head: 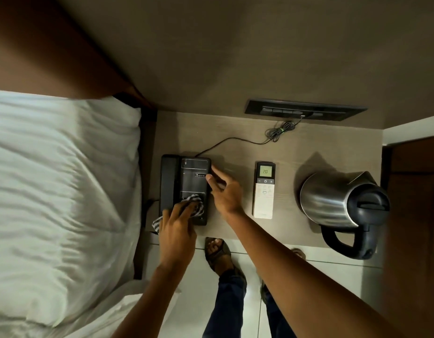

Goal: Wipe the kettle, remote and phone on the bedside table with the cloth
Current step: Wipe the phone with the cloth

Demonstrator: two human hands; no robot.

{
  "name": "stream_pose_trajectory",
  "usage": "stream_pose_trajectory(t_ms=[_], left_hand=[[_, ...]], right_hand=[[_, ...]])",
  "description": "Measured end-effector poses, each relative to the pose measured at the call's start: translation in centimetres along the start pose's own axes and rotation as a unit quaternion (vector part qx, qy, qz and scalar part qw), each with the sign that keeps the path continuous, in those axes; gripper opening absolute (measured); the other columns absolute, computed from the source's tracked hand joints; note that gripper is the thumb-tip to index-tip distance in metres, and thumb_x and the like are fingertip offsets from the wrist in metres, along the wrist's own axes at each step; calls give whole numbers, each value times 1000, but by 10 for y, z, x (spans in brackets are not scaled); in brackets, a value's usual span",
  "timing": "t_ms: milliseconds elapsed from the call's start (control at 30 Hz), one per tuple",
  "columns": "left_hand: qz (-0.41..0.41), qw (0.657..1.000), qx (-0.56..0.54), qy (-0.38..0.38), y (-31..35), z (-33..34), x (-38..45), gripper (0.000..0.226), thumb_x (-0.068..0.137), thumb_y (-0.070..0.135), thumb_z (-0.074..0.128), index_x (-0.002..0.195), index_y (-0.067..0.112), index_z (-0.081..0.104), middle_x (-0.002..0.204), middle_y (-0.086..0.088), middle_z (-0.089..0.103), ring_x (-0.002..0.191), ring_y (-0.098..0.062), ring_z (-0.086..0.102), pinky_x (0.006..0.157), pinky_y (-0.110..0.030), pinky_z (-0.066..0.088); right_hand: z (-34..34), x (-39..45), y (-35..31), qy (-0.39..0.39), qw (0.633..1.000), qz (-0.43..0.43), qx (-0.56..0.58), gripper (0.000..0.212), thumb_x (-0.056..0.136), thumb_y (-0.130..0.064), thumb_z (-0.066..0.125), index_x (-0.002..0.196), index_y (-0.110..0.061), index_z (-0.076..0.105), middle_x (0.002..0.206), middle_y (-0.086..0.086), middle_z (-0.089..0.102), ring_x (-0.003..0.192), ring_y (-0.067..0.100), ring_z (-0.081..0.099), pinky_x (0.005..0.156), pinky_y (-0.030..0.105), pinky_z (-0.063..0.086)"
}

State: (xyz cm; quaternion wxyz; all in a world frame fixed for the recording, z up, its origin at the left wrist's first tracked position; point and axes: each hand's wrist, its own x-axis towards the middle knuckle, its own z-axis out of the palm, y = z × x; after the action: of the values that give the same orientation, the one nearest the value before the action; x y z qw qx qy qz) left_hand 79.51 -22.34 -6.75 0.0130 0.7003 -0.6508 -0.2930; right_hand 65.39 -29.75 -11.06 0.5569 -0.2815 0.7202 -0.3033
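Observation:
A black desk phone (186, 181) lies at the left of the bedside table (238, 152), its handset along its left side. My left hand (178, 225) presses a striped grey-and-white cloth (195, 203) onto the phone's near keypad area. My right hand (223, 189) rests against the phone's right edge, fingers spread on it. A white remote (263, 191) with a lit green display lies in the middle of the table. A steel kettle (338, 203) with a black lid and handle stands at the right.
A bed with white bedding (62, 181) borders the table on the left. A black switch panel (303, 109) is on the wall behind, with the phone's coiled cord (279, 130) below it. My sandalled feet (217, 250) stand on the pale tiled floor.

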Motion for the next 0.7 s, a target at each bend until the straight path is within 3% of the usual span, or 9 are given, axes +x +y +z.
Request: stream_pose_trajectory(t_ms=[100, 233, 333, 400, 500, 633, 700], left_hand=[[3, 997, -20, 68, 20, -14, 48, 54, 93, -3, 58, 143, 19, 58, 138, -8, 60, 115, -33, 51, 83, -47, 56], [32, 997, 15, 61, 42, -14, 103, 63, 94, -6, 53, 151, 21, 51, 154, -7, 49, 132, -35, 44, 103, -49, 50], [35, 998, 33, 48, 34, -1, 67, 66, 90, -10, 57, 149, 20, 54, 158, -10, 45, 137, -37, 43, 110, -54, 46], [7, 999, 22, 39, 22, 8, 30, 70, 85, -14, 63, 147, 19, 56, 156, -10, 45, 134, -36, 46, 108, -55, 49], [-42, 999, -19, 12, 12, 13, 1, 69, 86, -16, 60, 145, 18, 57, 151, -9, 49, 130, -34, 48, 103, -54, 52], [-25, 995, -30, 90, 30, -2, 56, 64, 89, -10, 56, 143, 23, 58, 140, -6, 58, 113, -29, 49, 86, -45, 55], [20, 996, -4, 88, 41, -8, 92, 61, 89, -6, 56, 142, 24, 60, 145, -5, 57, 119, -34, 49, 93, -48, 51]], right_hand=[[0, 0, 1, 7, 999, 18, 44, 42, 103, -18, 66, 143, -5, 63, 143, 18, 67, 129, 30, 67, 108, 45, 57], [5, 1, 4, 26, 994, 59, 88, 38, 101, -12, 69, 136, 1, 66, 135, 20, 71, 123, 34, 69, 101, 53, 60], [4, 3, 5, 10, 991, 70, 111, 40, 103, -11, 66, 142, -5, 64, 140, 19, 69, 126, 31, 68, 104, 49, 59], [2, 6, 7, -2, 998, 40, 56, 43, 102, -22, 69, 143, -14, 64, 143, 13, 68, 127, 25, 68, 104, 46, 60], [3, 6, 9, 3, 997, 41, 63, 43, 101, -27, 71, 142, -14, 66, 141, 13, 70, 121, 22, 71, 103, 47, 60], [3, 3, 12, 5, 990, 63, 127, 41, 102, -19, 68, 141, -7, 65, 137, 18, 71, 125, 30, 70, 105, 48, 59], [2, 6, 13, 1, 982, 86, 168, 39, 102, -13, 68, 139, -2, 66, 134, 21, 72, 122, 35, 71, 103, 51, 59]])
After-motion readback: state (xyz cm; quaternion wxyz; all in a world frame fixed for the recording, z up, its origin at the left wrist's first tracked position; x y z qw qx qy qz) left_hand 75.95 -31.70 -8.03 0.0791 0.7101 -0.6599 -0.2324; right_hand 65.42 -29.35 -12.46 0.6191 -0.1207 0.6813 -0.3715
